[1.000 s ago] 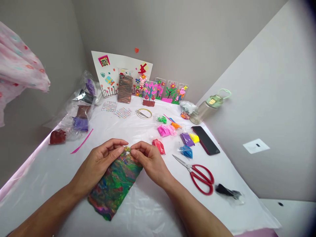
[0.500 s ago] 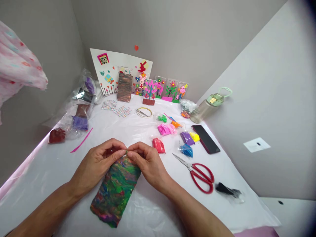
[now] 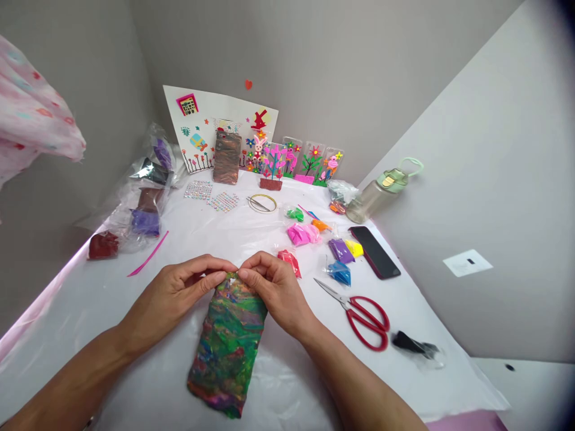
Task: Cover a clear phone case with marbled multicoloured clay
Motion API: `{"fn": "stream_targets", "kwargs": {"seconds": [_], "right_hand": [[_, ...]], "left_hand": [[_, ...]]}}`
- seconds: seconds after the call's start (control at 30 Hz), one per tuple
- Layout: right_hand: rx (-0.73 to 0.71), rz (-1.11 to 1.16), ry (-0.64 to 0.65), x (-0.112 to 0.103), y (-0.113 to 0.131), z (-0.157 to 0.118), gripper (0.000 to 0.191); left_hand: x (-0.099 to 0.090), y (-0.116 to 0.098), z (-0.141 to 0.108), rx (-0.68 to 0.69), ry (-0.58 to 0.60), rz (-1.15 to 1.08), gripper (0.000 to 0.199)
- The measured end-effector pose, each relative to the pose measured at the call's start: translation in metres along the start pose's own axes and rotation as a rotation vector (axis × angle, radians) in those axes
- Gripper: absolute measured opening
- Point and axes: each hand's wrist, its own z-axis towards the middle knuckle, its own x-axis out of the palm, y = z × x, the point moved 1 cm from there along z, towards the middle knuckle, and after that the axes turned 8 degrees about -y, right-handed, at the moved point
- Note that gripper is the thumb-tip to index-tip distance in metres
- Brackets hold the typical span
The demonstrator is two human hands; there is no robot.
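Observation:
A phone case covered in marbled clay (image 3: 230,341), mostly green with blue, red and purple streaks, hangs between my hands above the white table cover. My left hand (image 3: 182,293) pinches its top edge at the left, thumb in front and fingers behind. At the top right, my right hand (image 3: 274,290) pinches the same edge, its fingertips close to those of the left. A small pale spot shows on the case between the thumbs. The back of the case is hidden.
Red-handled scissors (image 3: 366,320), a black phone (image 3: 375,252) and bagged clay packs (image 3: 305,233) lie to the right. Behind stand a bottle (image 3: 377,194), decorated cases (image 3: 272,164) and a brown case (image 3: 227,157). Gem sheets (image 3: 223,202), a bangle (image 3: 262,203) and clay bags (image 3: 146,221) lie farther back and left.
The clay-covered case has swung to a more upright angle, its lower end moving right. Both hands still pinch the top edge, with the right hand slightly farther right.

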Motion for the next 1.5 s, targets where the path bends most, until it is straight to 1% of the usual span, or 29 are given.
{"fn": "stream_targets", "kwargs": {"seconds": [0.1, 0.2, 0.3, 0.4, 0.57, 0.7, 0.9, 1.0, 1.17, 1.23, 1.4, 1.5], "right_hand": [[-0.041, -0.039, 0.019, -0.0009, 0.0025, -0.0010, 0.024], [-0.074, -0.099, 0.036, -0.0001, 0.0054, -0.0022, 0.023], [-0.053, -0.118, 0.023, 0.0018, 0.0051, -0.0023, 0.025], [-0.008, -0.077, 0.021, 0.0029, 0.0020, -0.0011, 0.026], [0.045, 0.008, 0.042, 0.0010, 0.0005, 0.0006, 0.018], [0.053, -0.030, 0.027, -0.0004, 0.0036, 0.0005, 0.008], [0.038, -0.035, 0.050, 0.0001, 0.0042, -0.0011, 0.011], [0.060, -0.015, 0.069, 0.0000, 0.0041, -0.0012, 0.011], [0.032, 0.027, 0.027, -0.0014, 0.0066, 0.0002, 0.011], [0.020, 0.004, 0.017, -0.0018, 0.0063, 0.0003, 0.011], [-0.019, -0.051, 0.026, -0.0005, 0.0031, -0.0023, 0.010], [-0.040, -0.085, 0.029, 0.0009, 0.0028, -0.0040, 0.009]], "left_hand": [[-0.0002, 0.0010, 0.0001, -0.018, -0.019, -0.074, 0.019], [0.0011, 0.0015, -0.0009, -0.016, -0.024, -0.081, 0.017], [0.0046, 0.0012, -0.0027, -0.034, -0.012, -0.099, 0.015], [0.0080, 0.0011, -0.0041, -0.061, 0.021, -0.126, 0.013], [0.0086, 0.0014, -0.0045, -0.064, 0.028, -0.146, 0.013], [0.0076, 0.0013, -0.0049, -0.038, 0.030, -0.127, 0.013], [0.0058, 0.0017, -0.0047, -0.028, 0.035, -0.116, 0.015], [0.0047, 0.0022, -0.0034, -0.032, 0.029, -0.135, 0.015], [0.0058, 0.0034, -0.0028, -0.051, 0.000, -0.151, 0.017], [0.0077, 0.0028, -0.0032, -0.013, -0.018, -0.114, 0.017], [0.0092, -0.0001, -0.0036, 0.255, -0.110, 0.116, 0.010], [0.0065, 0.0007, -0.0026, 0.320, -0.113, 0.227, 0.010]]}}
